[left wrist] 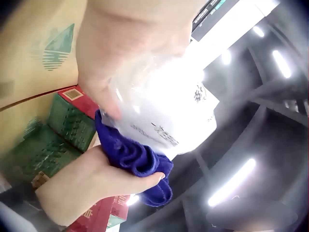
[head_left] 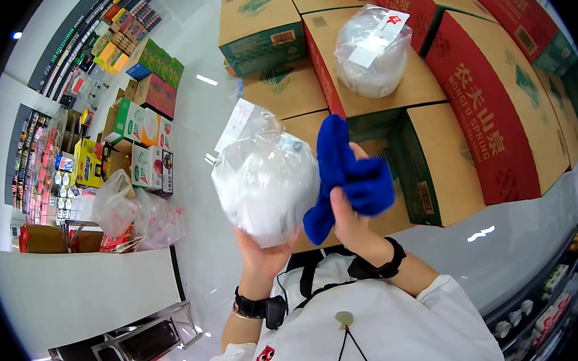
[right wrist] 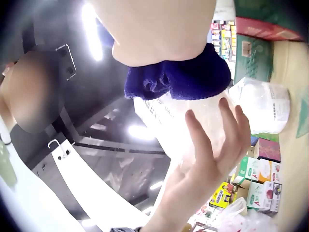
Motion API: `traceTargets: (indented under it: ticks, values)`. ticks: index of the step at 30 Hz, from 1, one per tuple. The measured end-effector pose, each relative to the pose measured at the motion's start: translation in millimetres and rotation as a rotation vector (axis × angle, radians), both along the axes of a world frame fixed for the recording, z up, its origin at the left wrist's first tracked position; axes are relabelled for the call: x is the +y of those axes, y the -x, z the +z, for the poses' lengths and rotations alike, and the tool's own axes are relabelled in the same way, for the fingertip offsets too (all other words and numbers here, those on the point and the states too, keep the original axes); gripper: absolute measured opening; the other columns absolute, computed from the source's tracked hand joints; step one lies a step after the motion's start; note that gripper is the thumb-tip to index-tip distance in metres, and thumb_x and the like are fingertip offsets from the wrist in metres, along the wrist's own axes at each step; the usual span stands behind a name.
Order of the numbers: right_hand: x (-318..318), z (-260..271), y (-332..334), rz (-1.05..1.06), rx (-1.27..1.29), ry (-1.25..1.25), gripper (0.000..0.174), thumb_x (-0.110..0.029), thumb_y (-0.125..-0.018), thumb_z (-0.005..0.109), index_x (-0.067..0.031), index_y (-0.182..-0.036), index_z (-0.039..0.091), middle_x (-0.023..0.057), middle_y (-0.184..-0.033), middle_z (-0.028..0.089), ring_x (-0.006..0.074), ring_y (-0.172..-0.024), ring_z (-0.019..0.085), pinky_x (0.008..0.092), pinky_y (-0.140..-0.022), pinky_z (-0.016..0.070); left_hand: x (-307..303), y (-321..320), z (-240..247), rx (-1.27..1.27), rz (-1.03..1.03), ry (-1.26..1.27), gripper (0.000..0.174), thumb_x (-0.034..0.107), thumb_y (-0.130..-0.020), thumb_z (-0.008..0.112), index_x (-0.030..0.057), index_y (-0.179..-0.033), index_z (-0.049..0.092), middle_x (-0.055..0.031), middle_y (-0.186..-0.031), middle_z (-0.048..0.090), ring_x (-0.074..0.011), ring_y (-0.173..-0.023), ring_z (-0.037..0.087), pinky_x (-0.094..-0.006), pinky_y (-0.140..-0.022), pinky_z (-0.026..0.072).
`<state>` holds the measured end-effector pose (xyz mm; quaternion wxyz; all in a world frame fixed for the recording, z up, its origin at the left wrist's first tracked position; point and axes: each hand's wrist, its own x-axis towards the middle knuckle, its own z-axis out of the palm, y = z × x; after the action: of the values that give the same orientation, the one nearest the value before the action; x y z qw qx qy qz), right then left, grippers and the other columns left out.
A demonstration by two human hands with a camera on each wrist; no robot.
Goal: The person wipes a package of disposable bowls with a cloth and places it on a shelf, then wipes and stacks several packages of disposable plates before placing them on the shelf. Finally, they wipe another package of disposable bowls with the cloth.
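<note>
My left hand (head_left: 262, 257) holds a pack of white bowls (head_left: 266, 189) in a clear plastic bag from below, fingers curled round its side. The bag's gathered top and white label point away from me. A bunched blue cloth (head_left: 370, 187) is gripped in my right hand (head_left: 351, 222), with the thumb across it. In the right wrist view the cloth (right wrist: 178, 79) lies against the pack, and the left fingers (right wrist: 200, 137) spread over the bag. A second bagged pack of bowls (head_left: 371, 57) stands on a carton beyond the hands.
Red and tan cartons (head_left: 499, 112) are stacked in front and to the right. An open gap between cartons lies just beyond the right hand. Shelves, boxes (head_left: 141, 134) and plastic bags (head_left: 113, 203) stand to the left, past a strip of shiny floor (head_left: 199, 187).
</note>
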<state>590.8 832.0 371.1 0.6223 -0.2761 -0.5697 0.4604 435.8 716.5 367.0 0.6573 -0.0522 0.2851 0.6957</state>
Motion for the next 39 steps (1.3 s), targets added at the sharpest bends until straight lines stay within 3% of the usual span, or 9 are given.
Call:
traceTargets:
  ticks: [4,6,8,12,15,21,27,34,39]
  values:
    - [4,-48,-2,0.257,0.394,0.792,0.048,-0.026,-0.1,0.068,-0.0009,-0.139,0.056,0.0084,-0.13,0.063,0.0171,-0.111,0.061,0.0296,-0.098,0.049,-30,11,-66,0.158,0.021,-0.117,0.061,0.05,-0.105,0.042,0.0134,-0.154,0.037,-0.008,-0.151,0.049,-0.0271,-0.135,0.052,-0.0439,-0.107,0.0486]
    - [30,-160,12,0.631,0.566,0.923,0.048,-0.03,-0.101,0.065,-0.0006,-0.138,0.056,0.01,-0.13,0.064,0.0184,-0.108,0.064,0.0301,-0.097,0.0521,-29,25,-42,0.898,-0.165,-0.195,0.055,0.039,-0.106,0.048,0.0044,-0.148,0.046,-0.0111,-0.137,0.061,-0.024,-0.12,0.062,-0.0403,-0.102,0.0519]
    - [38,-32,-27,1.093,0.851,1.229,0.052,-0.035,-0.101,0.062,0.0002,-0.139,0.055,0.0115,-0.131,0.064,0.02,-0.11,0.065,0.0325,-0.099,0.0525,-13,17,4,0.587,-0.06,0.018,0.057,0.043,-0.105,0.05,0.0026,-0.145,0.049,-0.0106,-0.132,0.064,-0.0218,-0.117,0.064,-0.0391,-0.101,0.0524]
    - [48,-3,-43,0.903,0.154,0.74,0.059,-0.033,-0.099,0.063,0.0029,-0.144,0.049,0.0153,-0.138,0.06,0.0236,-0.124,0.06,0.0364,-0.107,0.0469,-14,50,-15,0.697,-0.257,-0.086,0.066,0.052,-0.103,0.048,0.0017,-0.146,0.048,-0.0115,-0.138,0.061,-0.0211,-0.12,0.063,-0.0371,-0.102,0.0503]
    - [42,7,-44,0.758,-0.164,0.515,0.044,-0.029,-0.097,0.071,0.0003,-0.128,0.063,0.0028,-0.114,0.067,0.009,-0.102,0.059,0.0281,-0.09,0.0487,-17,60,-23,0.77,-0.314,-0.026,0.068,0.052,-0.101,0.053,0.0007,-0.146,0.048,-0.0125,-0.139,0.06,-0.0215,-0.123,0.061,-0.0355,-0.104,0.0475]
    - [30,26,-34,0.69,-0.376,0.218,0.04,-0.024,-0.084,0.08,0.0003,-0.115,0.069,0.01,-0.118,0.065,0.0197,-0.105,0.062,0.0336,-0.094,0.0489,-5,28,37,1.616,-0.254,0.013,0.075,0.018,-0.078,0.085,0.0038,-0.144,0.052,-0.0145,-0.135,0.06,-0.0258,-0.122,0.061,-0.0364,-0.104,0.047]
    - [13,17,-36,0.436,-0.565,-0.252,0.041,-0.019,-0.076,0.082,0.0039,-0.108,0.07,0.0164,-0.132,0.056,0.0263,-0.121,0.057,0.0367,-0.101,0.045,3,12,44,2.011,-0.04,0.079,0.074,0.018,-0.077,0.085,0.0031,-0.142,0.052,-0.0187,-0.136,0.059,-0.0319,-0.124,0.06,-0.0394,-0.105,0.0472]
    - [3,1,-65,0.469,0.034,0.591,0.039,-0.018,-0.091,0.073,0.0008,-0.123,0.062,0.0019,-0.102,0.066,0.0113,-0.091,0.063,0.0278,-0.081,0.0519,-6,59,-15,1.626,0.16,0.206,0.07,0.024,-0.095,0.072,0.0012,-0.152,0.038,-0.017,-0.141,0.055,-0.027,-0.129,0.056,-0.0385,-0.109,0.0434]
    - [-10,1,-38,0.202,-0.022,0.426,0.031,-0.018,-0.096,0.07,0.0008,-0.119,0.065,0.0031,-0.105,0.068,0.0109,-0.092,0.062,0.0279,-0.082,0.0509,-10,50,-51,1.064,0.114,0.015,0.064,0.041,-0.106,0.051,0.0,-0.152,0.034,-0.014,-0.148,0.048,-0.0229,-0.135,0.049,-0.0386,-0.112,0.0403]
